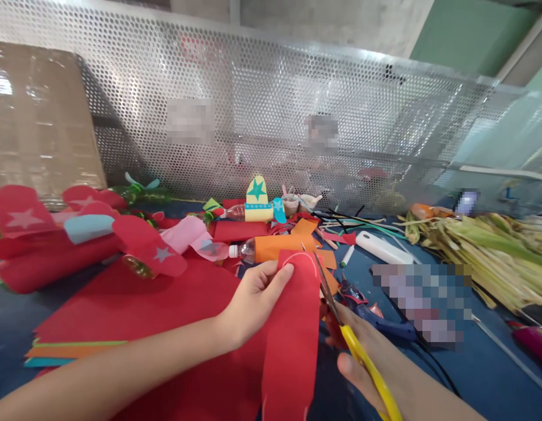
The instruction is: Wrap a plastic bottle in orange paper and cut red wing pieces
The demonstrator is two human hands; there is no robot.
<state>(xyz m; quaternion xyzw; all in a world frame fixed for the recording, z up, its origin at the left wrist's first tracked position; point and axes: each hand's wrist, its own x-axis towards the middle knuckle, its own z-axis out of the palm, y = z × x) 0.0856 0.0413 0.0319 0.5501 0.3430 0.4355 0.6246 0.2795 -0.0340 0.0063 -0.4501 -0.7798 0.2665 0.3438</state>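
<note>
My left hand (257, 301) pinches a long red paper strip (292, 339) near its top, thumb in front. A pale curved line is drawn at the strip's upper end, and short pale marks show near its bottom. My right hand (371, 351) is closed around yellow-handled scissors (356, 345). The scissor blades point up along the strip's right edge, close to the upper right corner; whether they touch the paper I cannot tell. Under my left forearm lies a stack of red sheets (156, 304), with green, orange and blue sheets at its left edge.
Red paper-covered bottle planes (55, 257) stand at left, beside a cardboard box (38, 123). An orange-wrapped bottle (271, 248) lies behind the strip. A blue glue gun (389, 321), white cutter-like tool (382, 248) and dried husks (490, 251) are at right. A perforated metal screen (271, 99) backs the table.
</note>
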